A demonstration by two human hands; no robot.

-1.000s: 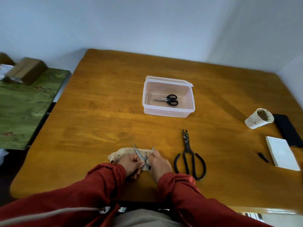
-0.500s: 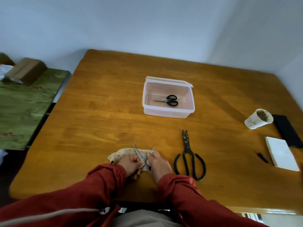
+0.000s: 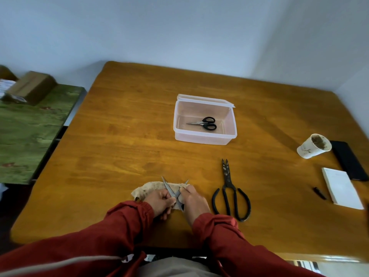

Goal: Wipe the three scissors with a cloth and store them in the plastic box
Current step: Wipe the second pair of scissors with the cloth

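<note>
Head view: at the near edge of the wooden table (image 3: 119, 136), left hand (image 3: 159, 202) and right hand (image 3: 194, 200) close together, both in red sleeves (image 3: 123, 226). Between them, small scissors (image 3: 169, 188), blades spread in a V, tips pointing away. Left hand's fingers curled, thumb pinching the left blade. Right hand curled round the right blade, with only the tip in sight. Beige cloth (image 3: 147, 189) bunched under the scissors, touching both hands, trailing leftward. Just right of the right hand, large black shears (image 3: 229, 188) flat on the wood, closed. Farther back, open clear plastic box (image 3: 204, 139), with black-handled scissors (image 3: 207, 123) lying inside on its floor. Far right: paper cup (image 3: 311, 146), dark phone (image 3: 348, 160), white notepad (image 3: 341, 187).
</note>
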